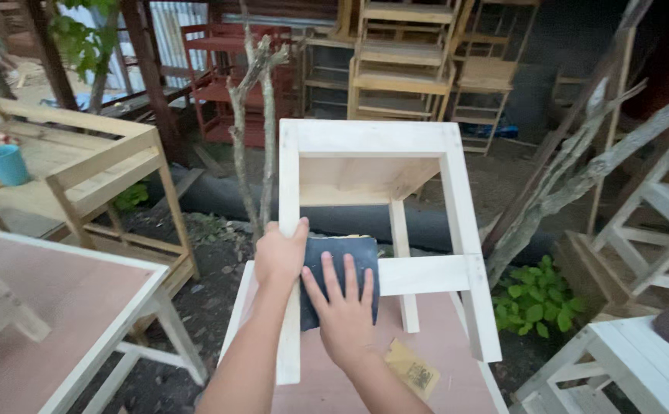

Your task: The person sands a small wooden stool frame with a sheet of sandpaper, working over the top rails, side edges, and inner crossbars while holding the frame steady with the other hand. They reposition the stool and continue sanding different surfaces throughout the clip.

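Note:
A small white-painted wooden stool frame (457, 230) lies on its side on a pinkish board table (442, 360) in front of me. My left hand (279, 257) grips the frame's near leg, thumb wrapped over its edge. My right hand (343, 305) lies flat, fingers spread, pressing a dark blue sheet of sandpaper (353, 257) against the crossbar and leg. A yellowish scrap of sandpaper (412, 369) rests on the board by my right wrist.
A second pinkish-topped white table (58, 307) stands at left, behind it a bare wooden bench (81, 165) with a blue cup (2, 163). Stacked wooden shelves (403, 61) fill the back. A white stool (626, 368) and leaning poles (572, 176) are right. Thin tree stems (261, 123) rise behind the frame.

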